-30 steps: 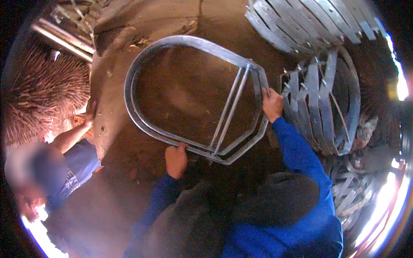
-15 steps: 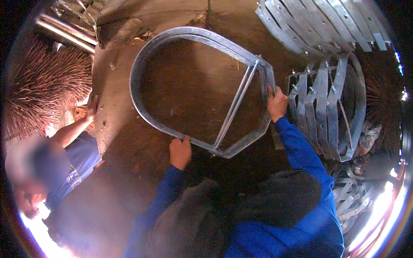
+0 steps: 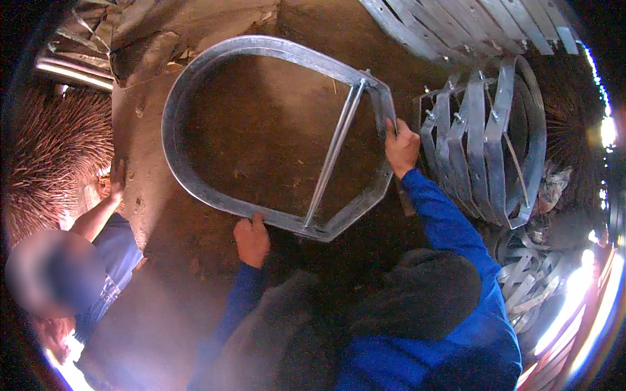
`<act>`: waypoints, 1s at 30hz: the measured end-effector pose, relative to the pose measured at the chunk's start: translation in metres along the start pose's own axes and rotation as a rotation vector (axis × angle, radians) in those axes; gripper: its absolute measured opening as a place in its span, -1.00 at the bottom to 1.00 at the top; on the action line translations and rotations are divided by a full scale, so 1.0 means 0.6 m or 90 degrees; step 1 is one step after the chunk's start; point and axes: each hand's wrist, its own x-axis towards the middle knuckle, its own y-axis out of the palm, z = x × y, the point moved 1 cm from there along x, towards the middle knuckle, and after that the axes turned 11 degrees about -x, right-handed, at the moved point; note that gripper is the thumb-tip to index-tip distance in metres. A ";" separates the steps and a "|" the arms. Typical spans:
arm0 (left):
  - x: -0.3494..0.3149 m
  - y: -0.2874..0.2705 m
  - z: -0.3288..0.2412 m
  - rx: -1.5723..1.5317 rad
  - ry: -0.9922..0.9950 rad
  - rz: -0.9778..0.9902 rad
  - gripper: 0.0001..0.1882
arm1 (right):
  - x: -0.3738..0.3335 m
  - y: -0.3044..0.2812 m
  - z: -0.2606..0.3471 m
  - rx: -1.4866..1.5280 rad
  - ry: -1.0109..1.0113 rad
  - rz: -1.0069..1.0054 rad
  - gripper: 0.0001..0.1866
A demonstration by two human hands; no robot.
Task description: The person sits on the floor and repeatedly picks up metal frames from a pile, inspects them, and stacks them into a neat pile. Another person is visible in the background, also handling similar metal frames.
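A large galvanized metal hoop lies in front of me, rounded on the left and angular on the right. Two thin parallel rods span its inside near the angular end, fixed to both sides of the band. My left hand is closed on the near edge, thumb over the band. Gripping the right edge is my right hand, its thumb upward along the metal. The undersides of my fingers are hidden in both hands.
Beside my right arm stands a row of similar hoops; more metal bands are behind it. Loose strips lie at lower right. A person's arm reaches in at left, near a bundle of thin brown rods.
Most of the scene sits farther left in the picture, as the view has shifted and turned slightly. Both of my hands keep their hold on the hoop.
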 end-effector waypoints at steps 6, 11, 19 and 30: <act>0.002 0.015 0.029 0.005 0.105 -0.067 -0.59 | 0.003 0.000 -0.011 -0.031 0.018 0.005 -0.65; 0.010 -0.003 0.009 0.056 0.002 0.049 -0.56 | -0.003 0.014 -0.014 0.013 0.018 -0.002 -0.58; 0.006 -0.044 -0.031 0.025 -0.079 0.082 -0.51 | -0.002 0.025 -0.011 0.106 0.021 -0.008 -0.57; -0.087 0.016 -0.233 0.159 0.260 0.027 -0.61 | 0.052 -0.078 -0.081 -0.129 -0.095 -0.040 -0.55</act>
